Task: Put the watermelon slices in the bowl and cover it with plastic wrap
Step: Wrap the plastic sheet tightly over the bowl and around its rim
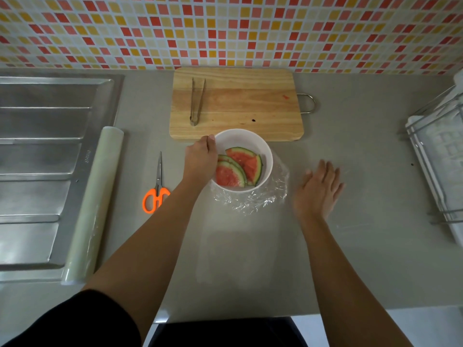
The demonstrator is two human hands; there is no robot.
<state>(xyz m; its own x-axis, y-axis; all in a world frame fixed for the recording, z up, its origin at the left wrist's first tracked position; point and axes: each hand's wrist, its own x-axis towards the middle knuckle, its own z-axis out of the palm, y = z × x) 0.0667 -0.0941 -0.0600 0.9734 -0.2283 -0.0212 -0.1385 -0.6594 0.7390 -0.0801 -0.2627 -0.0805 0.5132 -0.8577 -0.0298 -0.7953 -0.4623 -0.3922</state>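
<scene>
Currently the white bowl (268, 160) is gripped at its left rim by the left hand (201, 156), fingers curled over the edge, with part of the rim hidden by it. Watermelon slices (238, 167) are seen inside. Crumpled plastic wrap (250, 199) is bunched around the bowl's near and right sides. The right hand (319, 189) is held flat just right of it, fingers spread, nothing grasped. Far: cutting board (250, 106) with tongs (196, 101). Left: scissors (156, 187), wrap roll (95, 204), sink drainer (45, 159). Right: wire rack (436, 156).
</scene>
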